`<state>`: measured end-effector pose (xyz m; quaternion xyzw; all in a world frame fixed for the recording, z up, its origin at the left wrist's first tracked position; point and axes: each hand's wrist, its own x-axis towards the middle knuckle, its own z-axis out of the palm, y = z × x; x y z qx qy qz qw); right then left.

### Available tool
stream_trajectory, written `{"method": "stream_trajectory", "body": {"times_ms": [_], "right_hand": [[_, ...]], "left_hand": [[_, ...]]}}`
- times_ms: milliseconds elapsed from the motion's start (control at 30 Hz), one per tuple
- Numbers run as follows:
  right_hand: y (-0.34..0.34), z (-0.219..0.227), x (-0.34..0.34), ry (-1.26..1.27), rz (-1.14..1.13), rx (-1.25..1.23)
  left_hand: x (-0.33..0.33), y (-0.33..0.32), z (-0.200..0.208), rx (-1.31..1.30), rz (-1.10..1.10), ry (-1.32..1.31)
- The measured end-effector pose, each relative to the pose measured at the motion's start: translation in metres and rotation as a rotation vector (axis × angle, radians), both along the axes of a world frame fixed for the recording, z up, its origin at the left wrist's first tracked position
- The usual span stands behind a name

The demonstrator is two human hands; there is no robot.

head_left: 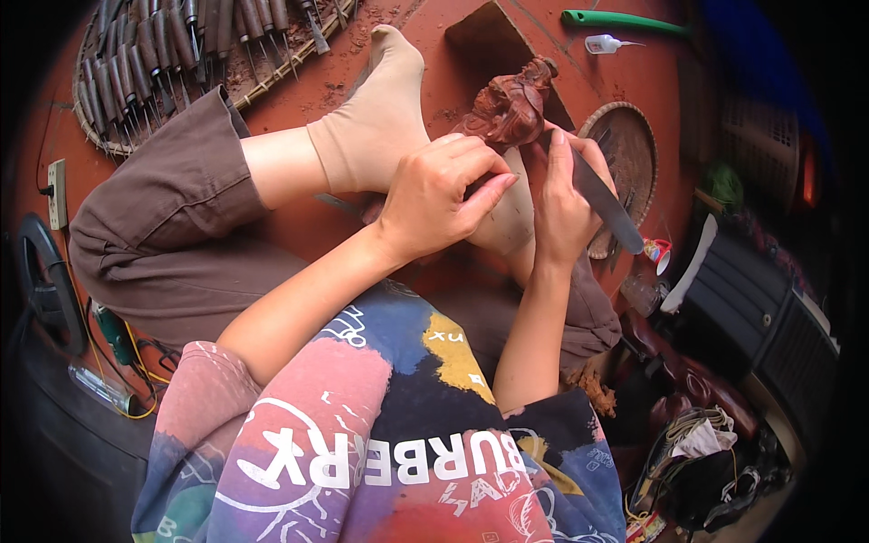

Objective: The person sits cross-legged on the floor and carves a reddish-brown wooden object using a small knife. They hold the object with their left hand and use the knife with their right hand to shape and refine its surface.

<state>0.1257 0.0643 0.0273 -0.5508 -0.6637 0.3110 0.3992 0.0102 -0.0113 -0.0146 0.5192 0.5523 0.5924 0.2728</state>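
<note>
Clasping a flat dark tool (608, 204), the right hand (563, 199) works close beside the reddish-brown carving (516, 104), which sits just beyond both hands, near a brown board (484, 36). The left hand (444, 185), apart from the right, curls just below the carving; whether it grips anything cannot be told. If the carving is poorly steadied, it could probably turn under pressure; the tool might then skid off its rounded folds toward the left fingers or the sock (509, 213) below.

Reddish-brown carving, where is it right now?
In the head view, the carving is in the upper part, right of centre, just beyond the left hand and right hand.
</note>
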Motion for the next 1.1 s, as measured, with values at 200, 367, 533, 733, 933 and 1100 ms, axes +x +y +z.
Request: {"method": "stream_trajectory", "body": {"times_ms": [200, 367, 533, 733, 933, 1100], "right_hand": [[0.000, 0.010, -0.008, -0.363, 0.054, 0.157], [-0.002, 0.011, -0.005, -0.233, -0.024, 0.024], [0.002, 0.002, -0.003, -0.294, 0.039, 0.152], [0.004, 0.008, -0.005, 0.072, -0.030, -0.165], [0.003, 0.006, 0.008, 0.558, -0.106, -0.492], [0.005, 0.005, -0.001, 0.465, -0.149, -0.457]], "left_hand": [[-0.004, -0.001, 0.000, -0.015, 0.004, -0.002], [-0.002, 0.000, 0.000, 0.005, -0.007, -0.014], [-0.003, -0.002, -0.001, -0.016, 0.006, -0.001], [-0.003, 0.001, -0.002, 0.009, 0.007, 0.016], [-0.002, 0.001, 0.001, -0.004, -0.004, 0.015], [-0.004, 0.004, 0.002, -0.007, 0.003, 0.020]]}}
